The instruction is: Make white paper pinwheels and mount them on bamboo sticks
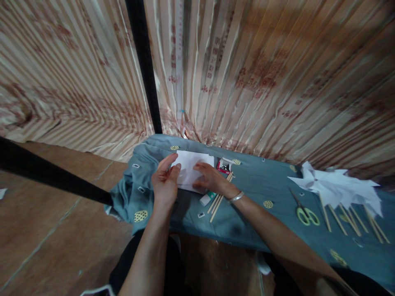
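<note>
A small stack of white paper [193, 164] is in front of me over the cloth-covered bench. My left hand [166, 179] grips its left edge, thumb on the near face and the other fingers partly hidden. Over the right part of the sheets is my right hand [211, 177], with thumb and fingers apart and curved; whether the tips touch the paper I cannot tell. A silver bracelet [236, 197] circles the right wrist. Just below this hand lie a glue stick [207, 199] and several thin wooden sticks [217, 204]. A small red-and-white box of pins [224, 166] sits beside the paper.
Scissors with green handles [307, 214] lie farther right on the blue-grey cloth [253, 218]. Past them is a pile of white paper pinwheels [342, 187] on wooden sticks. A striped curtain [197, 61] hangs behind the bench, and black poles [143, 61] stand at the left.
</note>
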A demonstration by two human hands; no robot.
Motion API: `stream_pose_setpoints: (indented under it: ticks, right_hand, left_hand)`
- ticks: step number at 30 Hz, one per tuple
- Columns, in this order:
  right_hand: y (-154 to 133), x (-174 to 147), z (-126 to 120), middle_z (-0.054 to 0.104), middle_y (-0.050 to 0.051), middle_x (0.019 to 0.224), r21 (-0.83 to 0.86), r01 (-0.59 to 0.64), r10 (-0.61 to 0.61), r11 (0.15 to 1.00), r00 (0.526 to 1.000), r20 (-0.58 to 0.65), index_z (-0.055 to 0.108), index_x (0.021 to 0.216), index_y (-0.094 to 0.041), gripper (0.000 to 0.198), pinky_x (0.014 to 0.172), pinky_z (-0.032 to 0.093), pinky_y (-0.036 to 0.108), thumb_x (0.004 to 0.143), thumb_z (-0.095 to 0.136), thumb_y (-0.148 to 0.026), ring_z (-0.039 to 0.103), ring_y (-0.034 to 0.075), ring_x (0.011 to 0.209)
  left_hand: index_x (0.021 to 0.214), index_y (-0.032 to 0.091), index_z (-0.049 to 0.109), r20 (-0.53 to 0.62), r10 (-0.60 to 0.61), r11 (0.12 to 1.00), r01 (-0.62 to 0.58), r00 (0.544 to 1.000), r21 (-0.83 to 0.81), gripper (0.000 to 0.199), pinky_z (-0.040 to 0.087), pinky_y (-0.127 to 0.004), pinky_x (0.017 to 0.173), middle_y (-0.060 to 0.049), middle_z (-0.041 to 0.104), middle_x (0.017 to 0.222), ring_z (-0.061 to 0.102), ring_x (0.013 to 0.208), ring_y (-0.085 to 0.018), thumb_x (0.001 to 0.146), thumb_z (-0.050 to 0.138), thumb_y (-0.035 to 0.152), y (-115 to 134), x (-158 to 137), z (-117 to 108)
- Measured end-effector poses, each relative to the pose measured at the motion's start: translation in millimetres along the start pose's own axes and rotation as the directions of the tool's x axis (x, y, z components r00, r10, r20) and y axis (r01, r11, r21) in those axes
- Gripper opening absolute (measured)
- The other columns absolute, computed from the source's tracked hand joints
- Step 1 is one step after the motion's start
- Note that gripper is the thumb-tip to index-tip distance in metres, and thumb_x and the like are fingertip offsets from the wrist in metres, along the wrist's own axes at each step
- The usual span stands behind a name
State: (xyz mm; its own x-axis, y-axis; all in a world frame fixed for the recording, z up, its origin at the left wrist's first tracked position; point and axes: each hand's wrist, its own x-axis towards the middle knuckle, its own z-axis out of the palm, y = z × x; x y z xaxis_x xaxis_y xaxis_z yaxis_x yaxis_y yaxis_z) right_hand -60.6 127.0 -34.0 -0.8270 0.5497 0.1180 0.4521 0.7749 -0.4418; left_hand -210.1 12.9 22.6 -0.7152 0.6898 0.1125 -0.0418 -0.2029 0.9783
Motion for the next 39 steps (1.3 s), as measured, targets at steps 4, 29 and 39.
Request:
stream_pose_setpoints:
  ticks: [4, 29, 39]
  right_hand:
    - [2, -1, 1, 0.053, 0.023, 0.136, -0.017, -0.01, 0.01, 1.0, 1.0, 0.011, 0.057, 0.127, -0.007, 0.068, 0.11, 0.037, 0.045, 0.073, 0.077, -0.043, 0.048, 0.032, 0.129]
    - [-16, 1, -19, 0.072, 0.012, 0.086, 0.075, -0.123, 0.128, 0.99, 0.99, -0.056, 0.071, 0.084, -0.014, 0.021, 0.075, 0.044, 0.03, 0.092, 0.052, -0.019, 0.065, 0.021, 0.08]
    - [3, 9, -17, 0.064, 0.0, 0.062, 0.326, -0.22, 0.261, 0.919, 0.961, -0.089, 0.07, 0.064, -0.016, 0.016, 0.057, 0.035, 0.023, 0.079, 0.069, -0.024, 0.053, 0.012, 0.059]
  left_hand:
    - [0.097, 0.019, 0.073, 0.003, 0.003, 1.0, -0.003, 1.0, 0.004, 0.028, 0.052, -0.036, 0.091, -0.008, 0.068, 0.117, 0.061, 0.112, -0.023, 0.071, 0.07, 0.029, 0, 1, -1]
    - [0.096, 0.02, 0.073, 0.006, 0.024, 1.0, -0.024, 1.0, 0.02, 0.027, 0.05, -0.039, 0.094, -0.009, 0.069, 0.117, 0.06, 0.113, -0.025, 0.071, 0.071, 0.031, -1, 1, -3]
    - [0.096, 0.02, 0.073, 0.004, 0.019, 1.0, -0.019, 1.0, -0.007, 0.028, 0.048, -0.039, 0.097, -0.008, 0.069, 0.116, 0.06, 0.113, -0.025, 0.071, 0.071, 0.031, -2, 2, -4]
